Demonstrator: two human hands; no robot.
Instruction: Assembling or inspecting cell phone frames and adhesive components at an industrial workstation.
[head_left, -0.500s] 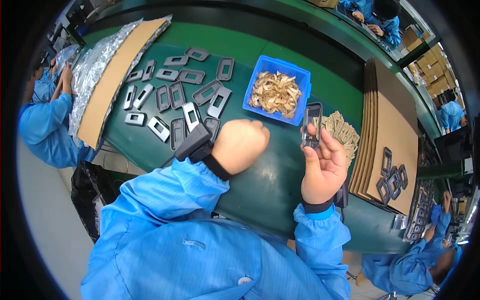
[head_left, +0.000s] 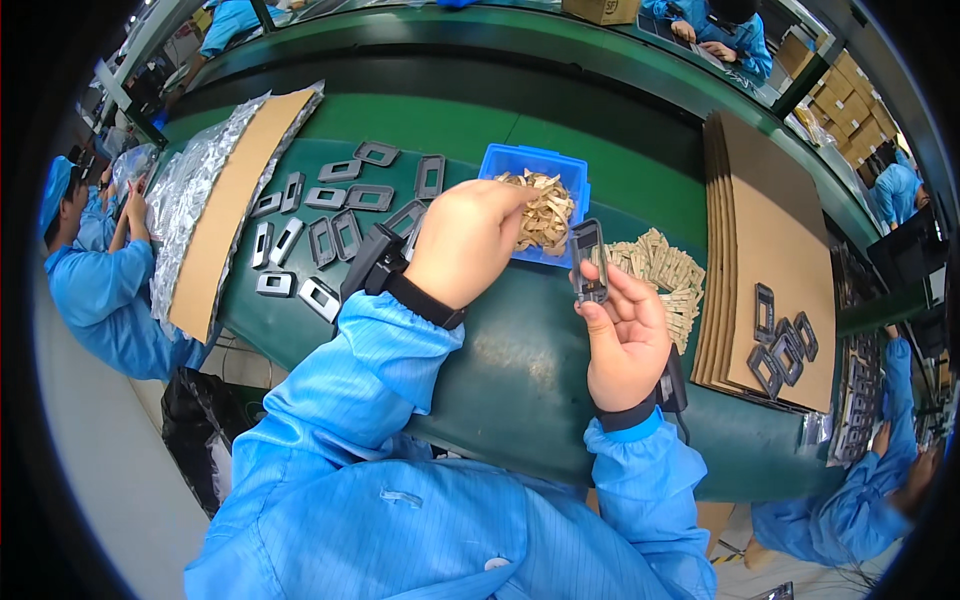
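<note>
My left hand (head_left: pixel 468 242) reaches over the left edge of a blue plastic bin (head_left: pixel 578 180). Its fingers are bent together above tan, curled strips (head_left: pixel 548 222) heaped in the bin; whatever they pinch is hidden. In my right hand (head_left: pixel 630 345) a dark grey rectangular plastic frame (head_left: pixel 589 262) stands upright, gripped by thumb and fingers in front of the bin. Beyond that hand lies a pile of flat beige strips (head_left: pixel 660 270). Left of my left hand, several grey and silver frames (head_left: pixel 325 198) are spread on the green table, some partly covered by it.
Stacked cardboard sheets (head_left: pixel 775 230) stand at the right, several dark frames (head_left: pixel 787 350) on top. At the left are a cardboard strip (head_left: pixel 235 200) and silvery bubble wrap (head_left: pixel 185 220). A black bag (head_left: pixel 195 430) sits below the table's left edge. Co-workers in blue are around.
My left hand has moved from the middle of the table forward to the bin, its fingers now over the strips. The right hand still holds the frame. The whole view has shifted slightly.
</note>
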